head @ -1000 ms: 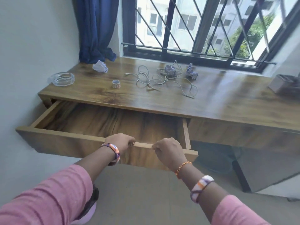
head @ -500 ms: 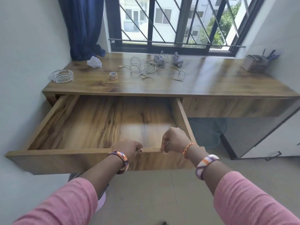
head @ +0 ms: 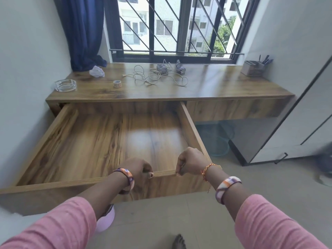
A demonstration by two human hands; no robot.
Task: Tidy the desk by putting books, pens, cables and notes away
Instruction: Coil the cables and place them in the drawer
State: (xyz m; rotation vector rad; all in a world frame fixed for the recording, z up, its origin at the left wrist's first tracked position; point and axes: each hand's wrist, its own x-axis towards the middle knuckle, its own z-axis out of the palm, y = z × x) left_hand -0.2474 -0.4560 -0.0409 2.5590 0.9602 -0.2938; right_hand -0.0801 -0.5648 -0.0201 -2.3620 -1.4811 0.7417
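A wide wooden drawer (head: 71,180) stands pulled far out from the desk (head: 215,87), its inside bare. My left hand (head: 138,168) grips the top edge of the drawer front near its middle. My right hand (head: 192,161) grips the same edge close to the drawer's right corner. On the desktop lie a tangle of pale cables (head: 154,76), two crumpled purple notes (head: 162,67), a crumpled white note (head: 97,71) and a small tape roll (head: 117,83). A pen holder (head: 254,67) with pens stands at the desk's far right.
A glass ashtray (head: 65,85) sits at the desk's left edge. A blue curtain (head: 82,33) hangs at the left of the barred window. A teal bin (head: 215,141) stands under the desk, a wardrobe (head: 296,123) on the right, a pink object (head: 106,220) on the floor.
Both hands have pulled the drawer out toward me, from partly open to nearly fully extended. The view has backed away, bringing the pen holder and wardrobe into sight.
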